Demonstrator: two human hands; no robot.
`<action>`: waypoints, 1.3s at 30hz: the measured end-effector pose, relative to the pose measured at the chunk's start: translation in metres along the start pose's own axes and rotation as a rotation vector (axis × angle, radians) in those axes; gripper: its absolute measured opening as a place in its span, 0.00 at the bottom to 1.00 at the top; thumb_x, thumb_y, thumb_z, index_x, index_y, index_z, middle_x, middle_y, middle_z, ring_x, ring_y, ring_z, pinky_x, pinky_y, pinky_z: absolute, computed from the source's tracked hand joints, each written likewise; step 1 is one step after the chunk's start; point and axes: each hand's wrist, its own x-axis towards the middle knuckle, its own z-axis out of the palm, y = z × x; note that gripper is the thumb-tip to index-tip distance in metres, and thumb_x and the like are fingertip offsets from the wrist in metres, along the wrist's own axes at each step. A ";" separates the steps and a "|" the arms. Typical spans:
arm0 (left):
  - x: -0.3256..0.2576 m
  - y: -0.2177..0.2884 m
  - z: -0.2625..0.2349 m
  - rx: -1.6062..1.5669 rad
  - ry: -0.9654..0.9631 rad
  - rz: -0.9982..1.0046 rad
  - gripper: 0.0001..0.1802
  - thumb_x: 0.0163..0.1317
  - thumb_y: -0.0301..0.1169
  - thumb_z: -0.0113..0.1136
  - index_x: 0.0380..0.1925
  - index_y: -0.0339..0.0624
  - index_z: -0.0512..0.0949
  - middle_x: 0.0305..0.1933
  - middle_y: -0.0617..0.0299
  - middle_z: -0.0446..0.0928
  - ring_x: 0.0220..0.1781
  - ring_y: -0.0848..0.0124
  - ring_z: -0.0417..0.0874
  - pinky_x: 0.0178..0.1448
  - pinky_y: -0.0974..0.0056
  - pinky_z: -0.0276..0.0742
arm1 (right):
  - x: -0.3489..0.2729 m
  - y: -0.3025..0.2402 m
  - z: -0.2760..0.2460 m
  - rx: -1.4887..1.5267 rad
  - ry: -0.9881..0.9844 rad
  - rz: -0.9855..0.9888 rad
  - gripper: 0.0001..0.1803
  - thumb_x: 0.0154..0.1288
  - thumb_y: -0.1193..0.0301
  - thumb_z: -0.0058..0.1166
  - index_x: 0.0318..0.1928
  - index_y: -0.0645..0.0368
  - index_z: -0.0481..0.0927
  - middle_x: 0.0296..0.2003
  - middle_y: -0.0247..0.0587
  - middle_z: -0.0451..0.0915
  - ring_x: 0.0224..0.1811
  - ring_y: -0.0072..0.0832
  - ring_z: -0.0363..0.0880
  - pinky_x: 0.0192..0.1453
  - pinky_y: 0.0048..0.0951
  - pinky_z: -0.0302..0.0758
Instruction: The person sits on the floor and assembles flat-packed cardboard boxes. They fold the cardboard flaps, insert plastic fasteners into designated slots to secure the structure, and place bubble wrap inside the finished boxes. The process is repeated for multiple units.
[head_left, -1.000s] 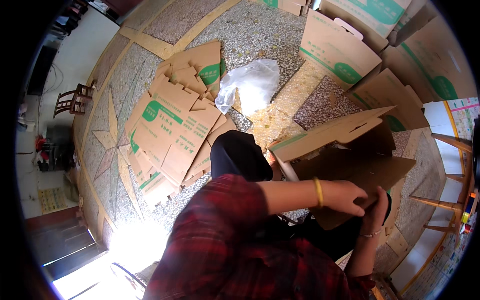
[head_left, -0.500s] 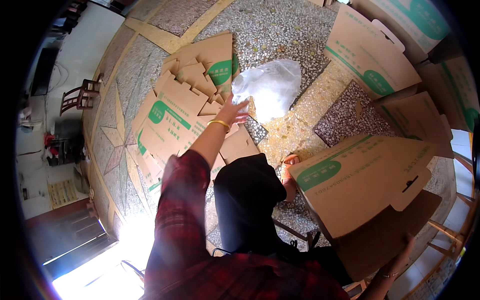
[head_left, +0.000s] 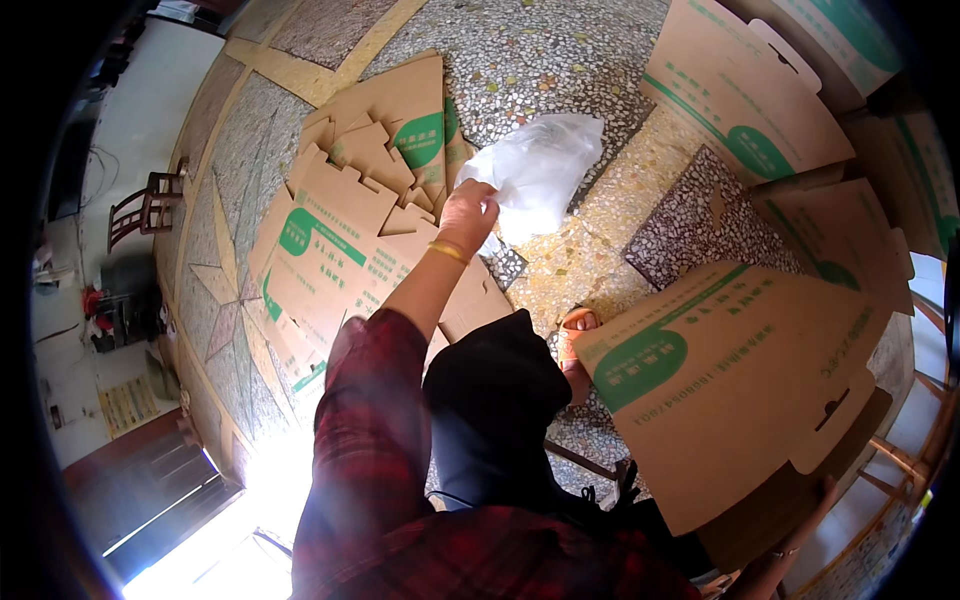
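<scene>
plastic bag [head_left: 540, 172], clear and crumpled, lies on the speckled stone floor [head_left: 560, 60] and the left hand [head_left: 467, 212] is on it right now, fingers [head_left: 484, 196] pinched together on the bag's near edge. a thin gold bangle [head_left: 449, 252] sits at that wrist, and the arm stretches out from a red plaid sleeve [head_left: 375, 420].

just under and left of that hand is a loose pile of flat cardboard sheets [head_left: 340, 240], tan with green patches, overlapping each other, some with notched tabs sticking up. the bag lies just beside the pile's right edge, partly over a yellow band in the floor pattern.

down at the lower right, the right hand [head_left: 822, 500] is mostly hidden behind a big cardboard box panel [head_left: 740, 380]; a few fingertips show at the panel's lower edge and a bracelet shows on the wrist below, so it looks to be gripping that edge, though the grip itself cannot be made out. the panel is tilted up off the floor, tan with a green oval and a green stripe, and a cut-out handle slot near its lower right.

between the two arms sits a dark trouser leg [head_left: 495, 400], and a foot in an orange sandal [head_left: 575, 345] rests on the floor just beside the panel's left corner.

more flat boxes [head_left: 745, 95] lie at the upper right, well apart from the bag. a wooden chair [head_left: 140, 205] stands far off at the left.
</scene>
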 end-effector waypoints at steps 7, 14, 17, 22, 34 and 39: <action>-0.069 0.073 -0.096 0.129 -0.028 0.400 0.07 0.42 0.23 0.56 0.25 0.40 0.75 0.32 0.56 0.72 0.37 0.57 0.74 0.42 0.58 0.71 | -0.004 0.000 -0.008 -0.034 0.025 0.017 0.28 0.60 0.56 0.41 0.51 0.68 0.67 0.46 0.47 0.73 0.48 0.37 0.72 0.53 0.35 0.69; -0.208 0.029 -0.036 0.099 -0.549 0.032 0.11 0.52 0.37 0.48 0.26 0.42 0.72 0.29 0.55 0.73 0.36 0.54 0.74 0.40 0.57 0.70 | -0.021 0.004 0.023 -0.001 0.006 0.000 0.29 0.60 0.54 0.40 0.52 0.66 0.67 0.48 0.46 0.72 0.49 0.37 0.71 0.53 0.36 0.69; -0.254 0.037 -0.013 -0.170 -0.349 0.138 0.10 0.53 0.35 0.49 0.31 0.40 0.73 0.31 0.54 0.74 0.37 0.54 0.75 0.42 0.56 0.70 | -0.008 0.006 -0.001 -0.019 0.022 -0.044 0.29 0.60 0.53 0.40 0.52 0.66 0.67 0.49 0.47 0.71 0.49 0.37 0.71 0.54 0.37 0.68; -0.289 0.028 0.002 -0.228 -0.194 0.160 0.11 0.51 0.28 0.50 0.37 0.39 0.73 0.37 0.53 0.74 0.39 0.55 0.75 0.47 0.56 0.70 | 0.005 0.007 -0.023 -0.149 -0.043 -0.135 0.27 0.63 0.55 0.37 0.50 0.66 0.68 0.50 0.45 0.70 0.50 0.35 0.69 0.55 0.35 0.67; -0.163 -0.065 0.026 -0.208 -0.154 -1.033 0.56 0.43 0.56 0.62 0.64 0.36 0.46 0.60 0.42 0.62 0.59 0.47 0.65 0.61 0.57 0.63 | 0.037 0.003 -0.078 -0.352 0.070 -0.302 0.22 0.66 0.59 0.38 0.48 0.66 0.70 0.47 0.40 0.71 0.50 0.29 0.67 0.57 0.30 0.64; -0.172 -0.070 0.044 -0.334 -0.547 -0.961 0.46 0.41 0.59 0.62 0.50 0.30 0.69 0.49 0.41 0.73 0.53 0.52 0.73 0.55 0.58 0.67 | 0.038 0.006 -0.084 -0.321 0.053 -0.305 0.23 0.65 0.58 0.39 0.47 0.66 0.70 0.45 0.41 0.72 0.48 0.30 0.69 0.56 0.29 0.65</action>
